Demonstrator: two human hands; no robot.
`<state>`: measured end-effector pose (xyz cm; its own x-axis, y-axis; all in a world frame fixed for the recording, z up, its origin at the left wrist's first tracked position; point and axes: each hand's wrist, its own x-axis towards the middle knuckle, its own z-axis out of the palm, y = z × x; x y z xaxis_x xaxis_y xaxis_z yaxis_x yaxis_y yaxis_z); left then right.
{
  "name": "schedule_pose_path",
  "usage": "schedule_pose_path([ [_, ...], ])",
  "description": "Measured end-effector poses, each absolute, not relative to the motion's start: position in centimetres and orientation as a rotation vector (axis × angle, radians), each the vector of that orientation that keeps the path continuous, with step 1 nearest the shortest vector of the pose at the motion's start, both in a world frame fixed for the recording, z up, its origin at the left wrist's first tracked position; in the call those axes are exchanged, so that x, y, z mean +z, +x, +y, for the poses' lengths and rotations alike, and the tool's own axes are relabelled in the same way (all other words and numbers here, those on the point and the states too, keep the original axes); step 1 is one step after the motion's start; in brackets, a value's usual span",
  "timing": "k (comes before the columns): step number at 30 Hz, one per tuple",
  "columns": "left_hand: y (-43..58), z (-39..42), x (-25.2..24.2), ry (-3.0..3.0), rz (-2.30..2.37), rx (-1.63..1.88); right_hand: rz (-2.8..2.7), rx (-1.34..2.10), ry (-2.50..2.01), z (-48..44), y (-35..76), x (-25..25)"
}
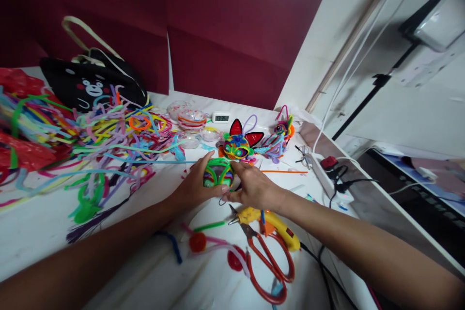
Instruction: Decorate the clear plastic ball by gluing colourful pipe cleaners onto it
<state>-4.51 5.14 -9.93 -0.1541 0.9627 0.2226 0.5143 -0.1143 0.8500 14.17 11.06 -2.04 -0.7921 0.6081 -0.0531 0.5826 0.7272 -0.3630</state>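
Observation:
Both my hands meet at the middle of the white table [43, 223] around a small round craft piece [218, 173] wound in green pipe cleaner with coloured bands inside. My left hand [196, 181] curls round its left side, thumb on top. On the other side, my right hand [250, 185] pinches the piece's right edge. Just behind it stands a finished colourful pipe-cleaner head with red ears [238, 143]. Beside that stands a second colourful figure [279, 138].
A big tangle of loose pipe cleaners [101, 145] covers the left. Red-handled scissors [269, 261] and a yellow glue gun [272, 223] lie near my right forearm. Small glass bowls [191, 119], a digital clock [221, 117], a black bag [90, 87], glasses [304, 156] and a power strip [332, 179] lie around.

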Motion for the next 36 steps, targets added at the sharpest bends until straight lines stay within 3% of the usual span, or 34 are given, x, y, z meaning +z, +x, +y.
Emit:
schedule_pose_path([
  [6, -4.1, 5.0, -8.8, 1.577, 1.685, 1.156, -2.812, 0.565, -0.987, 11.1, 13.9, -2.3],
  [16, -4.1, 6.0, -8.6, 1.422, 1.830, 1.132, -2.772, 0.965, -1.011, 13.4, 13.6, -2.0],
  [36, -5.7, 5.4, -8.7, 1.437, 1.515, 1.194, -2.663, 1.143, -0.985, 13.5, 14.4, -2.3],
])
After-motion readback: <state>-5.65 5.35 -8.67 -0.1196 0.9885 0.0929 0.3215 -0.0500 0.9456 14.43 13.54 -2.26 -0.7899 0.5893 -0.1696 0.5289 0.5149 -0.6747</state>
